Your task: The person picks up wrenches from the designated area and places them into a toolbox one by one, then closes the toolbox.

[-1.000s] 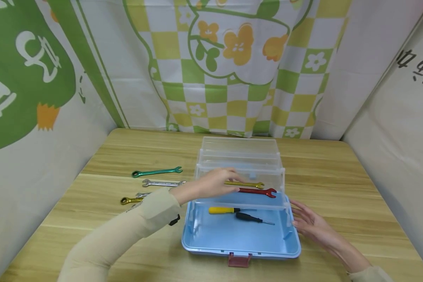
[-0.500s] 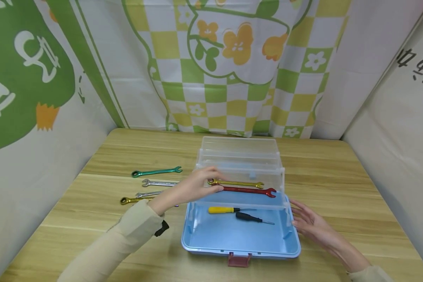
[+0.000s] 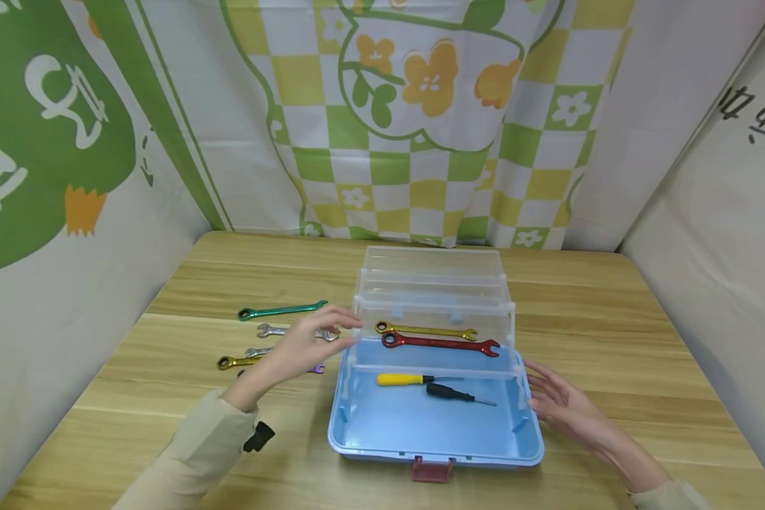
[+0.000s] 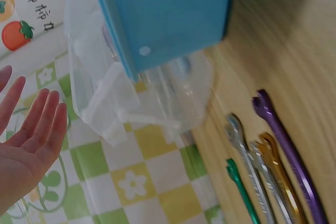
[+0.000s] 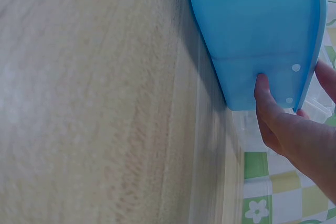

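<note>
A blue toolbox [image 3: 433, 435] stands with its clear lid and tiers raised at the back. A gold wrench [image 3: 430, 331] and a red wrench [image 3: 443, 344] lie side by side on a clear tray [image 3: 433, 372]. My left hand [image 3: 302, 347] hovers left of the tray with nothing in it, fingers extended, thumb apart. Below and around it are a green wrench [image 3: 280, 311], two silver wrenches, another gold wrench [image 3: 229, 363] and a purple wrench [image 4: 289, 150], partly hidden in the head view. My right hand [image 3: 570, 407] holds the box's right wall, thumb at the rim, fingers along the outside [image 5: 268, 98].
In the blue base lie a yellow-handled screwdriver [image 3: 400, 380] and a black-handled screwdriver [image 3: 449, 392]. A dark red latch [image 3: 432, 470] hangs at the box's front. Printed curtains [image 3: 421, 170] close off the wooden table [image 3: 580, 304] behind and at both sides.
My left hand has drawn back leftward from the red wrench, uncovering both wrenches on the tray. The right hand and toolbox have stayed in place.
</note>
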{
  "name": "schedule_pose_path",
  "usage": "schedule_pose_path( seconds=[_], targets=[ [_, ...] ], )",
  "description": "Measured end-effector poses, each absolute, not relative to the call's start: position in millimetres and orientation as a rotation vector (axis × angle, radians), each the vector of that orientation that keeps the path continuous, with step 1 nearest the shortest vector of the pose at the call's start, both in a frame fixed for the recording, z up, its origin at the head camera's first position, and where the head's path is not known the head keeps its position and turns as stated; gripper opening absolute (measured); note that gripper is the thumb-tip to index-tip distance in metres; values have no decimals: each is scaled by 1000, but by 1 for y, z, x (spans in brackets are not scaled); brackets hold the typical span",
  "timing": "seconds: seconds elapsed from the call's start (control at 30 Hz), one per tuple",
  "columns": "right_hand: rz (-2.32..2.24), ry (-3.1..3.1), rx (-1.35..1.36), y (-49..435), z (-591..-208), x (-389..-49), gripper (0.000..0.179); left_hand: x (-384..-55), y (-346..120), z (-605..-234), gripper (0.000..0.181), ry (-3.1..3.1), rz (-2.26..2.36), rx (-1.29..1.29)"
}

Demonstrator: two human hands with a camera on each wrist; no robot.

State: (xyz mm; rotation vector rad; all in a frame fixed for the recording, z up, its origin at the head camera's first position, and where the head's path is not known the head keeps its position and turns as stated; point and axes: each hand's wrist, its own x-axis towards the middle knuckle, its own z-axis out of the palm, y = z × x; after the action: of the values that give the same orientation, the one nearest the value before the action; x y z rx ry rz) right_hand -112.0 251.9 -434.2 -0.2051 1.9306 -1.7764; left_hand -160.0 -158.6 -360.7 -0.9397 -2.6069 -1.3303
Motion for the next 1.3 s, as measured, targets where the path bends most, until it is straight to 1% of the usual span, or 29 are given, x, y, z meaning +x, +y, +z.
schedule_pose_path(
  seconds=[0.2,0.47,0.7,1.07,1.3],
  targets=[
    [-1797,1914,-231,253,-435,-112,68,-155,-178,-374,19,-2641,-1309,-814],
    [-1817,1872,-277,254,-437,-113,66,-149,-201,-390,19,-2652,-1280,-759],
    [-1820,1868,-284,255,-437,-113,65,-145,-215,-400,20,-2716,-1262,-661],
    [-1818,1879,-254,253,-436,-112,67,-145,-229,-413,23,-2792,-1263,-589],
    [-1815,1896,-247,254,-435,-112,68,-149,-237,-419,19,-2851,-1092,-589]
  ],
)
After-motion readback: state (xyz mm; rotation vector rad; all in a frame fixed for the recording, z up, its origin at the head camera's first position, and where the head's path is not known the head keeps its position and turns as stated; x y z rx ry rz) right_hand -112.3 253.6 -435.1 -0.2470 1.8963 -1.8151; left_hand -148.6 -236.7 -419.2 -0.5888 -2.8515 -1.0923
